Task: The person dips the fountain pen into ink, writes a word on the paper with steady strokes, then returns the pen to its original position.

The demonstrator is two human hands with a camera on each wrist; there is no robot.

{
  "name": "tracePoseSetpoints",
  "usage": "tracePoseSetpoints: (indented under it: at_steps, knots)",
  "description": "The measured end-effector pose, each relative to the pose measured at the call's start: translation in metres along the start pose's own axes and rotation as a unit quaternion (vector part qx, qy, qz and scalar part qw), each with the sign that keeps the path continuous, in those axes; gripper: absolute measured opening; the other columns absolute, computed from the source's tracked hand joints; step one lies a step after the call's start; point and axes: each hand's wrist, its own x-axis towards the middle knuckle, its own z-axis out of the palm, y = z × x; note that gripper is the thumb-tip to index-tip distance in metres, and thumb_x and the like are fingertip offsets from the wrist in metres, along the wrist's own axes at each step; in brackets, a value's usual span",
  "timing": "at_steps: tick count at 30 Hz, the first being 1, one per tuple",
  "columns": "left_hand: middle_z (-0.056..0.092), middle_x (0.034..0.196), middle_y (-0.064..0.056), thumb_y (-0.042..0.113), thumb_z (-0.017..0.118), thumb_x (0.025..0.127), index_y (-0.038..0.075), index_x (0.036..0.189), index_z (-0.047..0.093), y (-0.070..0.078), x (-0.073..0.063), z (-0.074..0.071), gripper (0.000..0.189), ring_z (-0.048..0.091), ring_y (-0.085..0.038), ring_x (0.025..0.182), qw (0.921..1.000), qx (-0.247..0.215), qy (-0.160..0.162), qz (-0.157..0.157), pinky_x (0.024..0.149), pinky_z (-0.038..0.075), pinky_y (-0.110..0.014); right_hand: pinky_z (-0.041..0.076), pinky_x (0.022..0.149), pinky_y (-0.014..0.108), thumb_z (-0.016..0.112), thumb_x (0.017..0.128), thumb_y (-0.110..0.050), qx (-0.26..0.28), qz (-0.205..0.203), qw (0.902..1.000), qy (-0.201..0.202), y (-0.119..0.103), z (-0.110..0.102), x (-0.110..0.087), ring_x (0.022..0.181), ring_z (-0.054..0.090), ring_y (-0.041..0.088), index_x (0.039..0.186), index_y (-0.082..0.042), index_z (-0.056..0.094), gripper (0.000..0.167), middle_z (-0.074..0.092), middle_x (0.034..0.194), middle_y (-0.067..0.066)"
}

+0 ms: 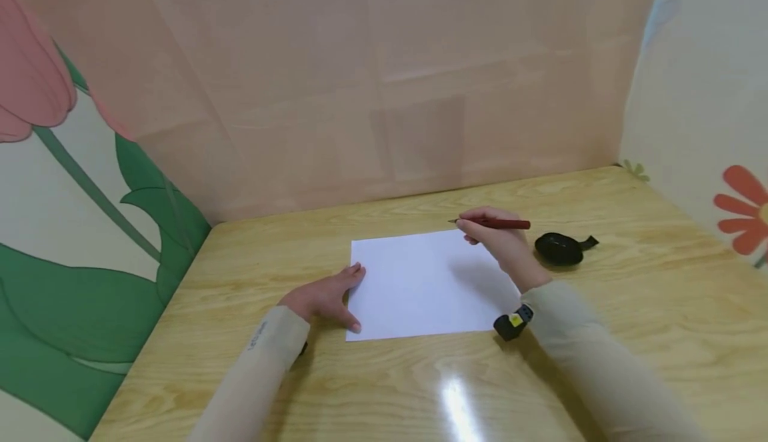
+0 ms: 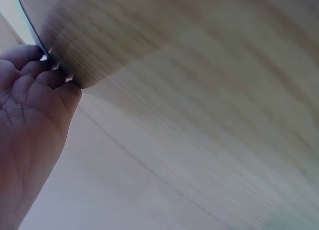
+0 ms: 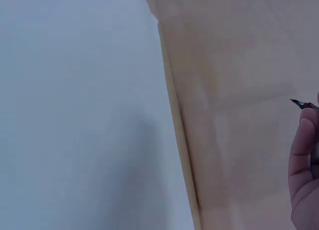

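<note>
A blank white sheet of paper (image 1: 408,282) lies flat on the wooden table. My left hand (image 1: 324,297) rests at its left edge, thumb and fingers spread apart along that side. Over the sheet's far right part, my right hand (image 1: 497,237) pinches a dark red fountain pen (image 1: 510,224). The pen lies nearly level, its bare nib (image 3: 297,103) pointing left and held above the paper's far edge. Curled left fingers (image 2: 50,80) show at the table surface in the left wrist view.
To the right of my right hand sits a black oval case (image 1: 558,249) with a short strap. A pink-beige cloth (image 1: 384,95) hangs behind the table (image 1: 258,255). Flower-printed panels stand on both sides. Dark wrist cameras (image 1: 513,322) sit at the cuffs.
</note>
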Motion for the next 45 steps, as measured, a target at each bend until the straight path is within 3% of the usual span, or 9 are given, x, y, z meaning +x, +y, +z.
tracePoseSetpoints:
  at_steps: [7,13,24,33,40,45]
  knots:
    - [0.002,0.156,0.004,0.033,0.082,0.066,0.017,0.149,0.014,-0.001,0.002,0.003,0.109,0.001,-0.015,0.143,0.9999,-0.005,0.0,-0.016,0.115,0.01,-0.037,0.053,0.07,0.025,0.068,0.085,-0.022,0.054,0.002,0.9963,-0.067,0.007,0.042,0.015,0.071,0.062,0.012,0.108,0.004,0.062,0.034,0.066,0.082,-0.002]
    - [0.001,0.156,0.004,0.036,0.082,0.066,0.018,0.149,0.014,0.0,0.004,0.003,0.109,0.001,-0.015,0.143,0.9998,0.001,-0.003,-0.022,0.115,0.01,-0.037,0.055,0.071,0.027,0.068,0.085,-0.015,0.098,0.014,0.9882,-0.117,0.014,0.068,0.026,0.073,0.065,0.013,0.109,0.008,0.06,0.034,0.068,0.088,0.008]
    - [0.003,0.157,-0.001,0.038,0.083,0.064,0.014,0.149,0.015,-0.002,0.006,0.0,0.111,0.003,-0.017,0.143,1.0,-0.002,-0.003,0.0,0.115,0.011,-0.036,0.053,0.066,0.026,0.065,0.085,-0.01,0.139,0.05,0.9769,-0.155,0.026,0.097,0.04,0.068,0.062,0.011,0.102,0.005,0.061,0.023,0.066,0.083,0.008]
    - [0.003,0.156,0.0,0.039,0.082,0.065,0.014,0.149,0.015,-0.002,0.005,-0.001,0.111,0.003,-0.017,0.143,0.9999,0.008,-0.01,-0.011,0.115,0.011,-0.037,0.05,0.063,0.023,0.064,0.085,-0.011,0.086,0.097,0.9741,-0.185,0.036,0.115,0.051,0.065,0.057,0.01,0.096,0.0,0.062,0.016,0.062,0.073,-0.001]
    - [0.003,0.157,0.001,0.04,0.081,0.066,0.015,0.149,0.015,0.0,0.005,-0.002,0.11,0.004,-0.016,0.143,0.9997,0.019,-0.007,-0.011,0.115,0.011,-0.036,0.046,0.059,0.022,0.066,0.085,-0.016,0.027,0.108,0.9732,-0.201,0.037,0.118,0.055,0.063,0.054,0.012,0.097,0.0,0.065,0.02,0.061,0.071,0.001]
    - [0.005,0.157,-0.001,0.038,0.081,0.067,0.013,0.149,0.015,0.001,0.004,-0.003,0.108,0.004,-0.017,0.143,0.9997,0.025,-0.005,-0.005,0.115,0.012,-0.036,0.043,0.058,0.022,0.065,0.086,-0.016,0.014,0.113,0.9718,-0.206,0.04,0.119,0.057,0.063,0.053,0.012,0.099,0.001,0.065,0.021,0.06,0.071,0.001]
